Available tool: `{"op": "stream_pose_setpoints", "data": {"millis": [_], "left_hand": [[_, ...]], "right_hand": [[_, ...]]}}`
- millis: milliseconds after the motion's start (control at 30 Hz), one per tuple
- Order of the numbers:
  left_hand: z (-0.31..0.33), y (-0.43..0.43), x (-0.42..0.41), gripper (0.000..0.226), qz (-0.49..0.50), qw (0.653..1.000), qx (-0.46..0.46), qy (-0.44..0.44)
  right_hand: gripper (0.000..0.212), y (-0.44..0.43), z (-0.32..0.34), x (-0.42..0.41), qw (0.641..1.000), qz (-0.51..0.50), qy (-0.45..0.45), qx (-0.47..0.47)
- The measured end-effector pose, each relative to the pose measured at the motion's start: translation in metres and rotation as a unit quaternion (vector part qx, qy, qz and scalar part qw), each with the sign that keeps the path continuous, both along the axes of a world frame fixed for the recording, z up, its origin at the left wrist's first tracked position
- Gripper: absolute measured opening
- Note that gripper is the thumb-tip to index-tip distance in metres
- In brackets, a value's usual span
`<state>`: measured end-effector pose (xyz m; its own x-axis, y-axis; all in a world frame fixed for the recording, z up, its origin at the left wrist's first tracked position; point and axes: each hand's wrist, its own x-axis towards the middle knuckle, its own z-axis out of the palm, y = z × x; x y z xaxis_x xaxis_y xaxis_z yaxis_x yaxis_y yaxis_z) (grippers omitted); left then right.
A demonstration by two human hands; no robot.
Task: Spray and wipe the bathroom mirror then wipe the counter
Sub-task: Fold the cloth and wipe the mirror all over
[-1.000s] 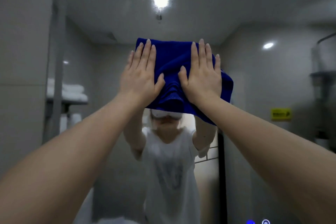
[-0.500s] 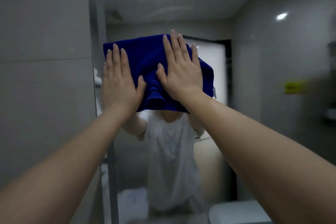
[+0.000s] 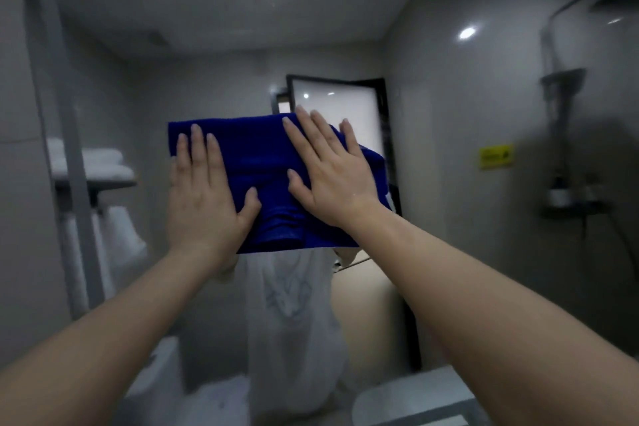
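A folded blue cloth (image 3: pixel 256 152) lies flat against the bathroom mirror (image 3: pixel 449 114), at the middle of the view. My left hand (image 3: pixel 204 197) presses on its left part with straight fingers pointing up. My right hand (image 3: pixel 332 176) presses on its right part, fingers spread and slanted up-left. Both palms are flat on the cloth. The mirror fills most of the view and looks hazy. The cloth hides the head of my reflection. The counter is not in view apart from a white basin rim (image 3: pixel 415 398) at the bottom right.
The mirror's left edge (image 3: pixel 58 135) meets a grey tiled wall. Reflected in the glass are a shelf with white towels (image 3: pixel 93 162), a doorway (image 3: pixel 339 107), a shower fitting (image 3: pixel 567 190) and a yellow sign (image 3: pixel 494 156).
Both hands slid the cloth down the mirror and then rightward from its left edge. The view dropped and swung right, bringing the towel shelf and shower back into sight.
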<state>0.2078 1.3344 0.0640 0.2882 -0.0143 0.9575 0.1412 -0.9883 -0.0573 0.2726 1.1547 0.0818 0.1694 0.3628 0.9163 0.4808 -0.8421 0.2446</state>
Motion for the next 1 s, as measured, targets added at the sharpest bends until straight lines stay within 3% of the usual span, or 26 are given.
{"op": "stream_pose_setpoints", "data": {"millis": [600,867,1000], "left_hand": [[0.012,-0.33,0.113,0.083,-0.071,0.992,0.105,0.001],[0.009,-0.342,0.117,0.081,-0.074,0.988,0.133,0.014],[0.011,-0.334,0.113,0.077,-0.075,0.985,0.155,0.024]], "right_hand": [[0.067,-0.332,-0.026,0.104,0.994,-0.048,0.016,0.102],[0.067,-0.349,-0.031,0.109,0.993,-0.056,0.009,0.103],[0.067,-0.332,-0.035,0.105,0.985,-0.064,0.019,0.157]]}}
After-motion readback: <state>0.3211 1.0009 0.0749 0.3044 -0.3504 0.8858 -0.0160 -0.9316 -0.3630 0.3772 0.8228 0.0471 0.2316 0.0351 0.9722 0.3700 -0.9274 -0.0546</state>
